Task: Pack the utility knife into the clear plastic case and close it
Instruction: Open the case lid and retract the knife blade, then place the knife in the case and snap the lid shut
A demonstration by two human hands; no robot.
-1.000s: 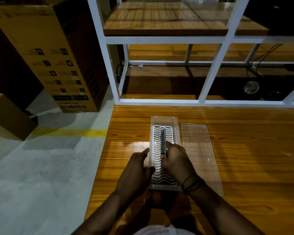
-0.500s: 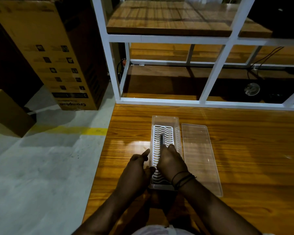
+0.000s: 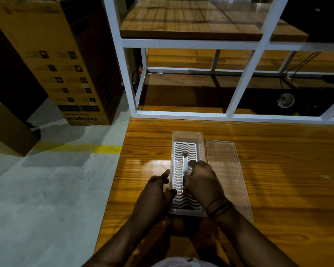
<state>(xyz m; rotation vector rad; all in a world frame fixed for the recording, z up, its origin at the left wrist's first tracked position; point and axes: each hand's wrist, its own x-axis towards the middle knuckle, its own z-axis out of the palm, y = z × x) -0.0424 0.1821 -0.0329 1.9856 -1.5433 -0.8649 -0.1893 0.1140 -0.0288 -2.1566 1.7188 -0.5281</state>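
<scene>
A clear plastic case (image 3: 187, 136) lies lengthwise on the wooden table (image 3: 278, 170), with a white wavy insert inside. The utility knife (image 3: 185, 160) lies along the middle of that insert, its far end showing beyond my fingers. My right hand (image 3: 201, 180) reaches into the case and its fingers grip the knife's near part. My left hand (image 3: 154, 191) rests against the case's left wall, thumb on the rim, index finger stretched along the side. The clear lid (image 3: 227, 176) lies flat on the table just right of the case.
A white metal frame with wooden shelves (image 3: 191, 18) stands beyond the table's far edge. A tall cardboard box (image 3: 52, 60) and a smaller one (image 3: 4, 128) stand on the grey floor at left, beside a yellow line. The table's left edge runs close to my left hand.
My right hand has slid back toward me along the knife, so more of the knife's far end shows. My left hand stays at the case's left wall, index finger now stretched out.
</scene>
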